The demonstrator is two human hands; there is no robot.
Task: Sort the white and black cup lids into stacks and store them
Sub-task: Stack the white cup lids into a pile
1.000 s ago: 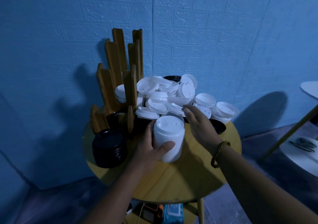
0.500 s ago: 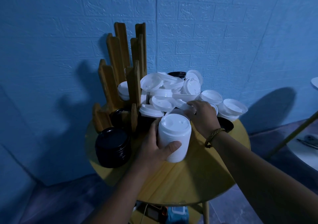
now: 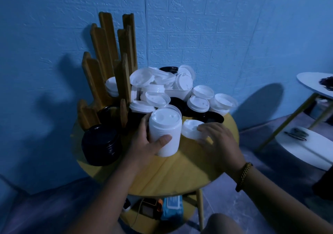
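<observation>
White stack: a column of nested white lids is stood near the middle of the bench, its top face turned up towards the camera.
Left hand: it is wrapped round the column from the left, with the thumb laid across the near side and the fingers hidden behind; the column is gripped.
Single white lid: it is held just to the right of the column, a little below its top and tilted; whether it touches the column cannot be told.
Right hand: its curled fingers are laid over the near right rim of the lid, which is pinched.
Deciding relation: the column's top lies left of the held lid and slightly above it, so a short lift and a shift to the left are judged to be called for.
Long axis: the column is upright, leaning a little away; the lid would have to be levelled to match it.
Nearer hand: the right, since the lid is already held in it.
Loose pile: mixed white and black lids are heaped at the far edge of the bench.
Black stack: it is set at the left edge, in front of the wooden rack.
</observation>
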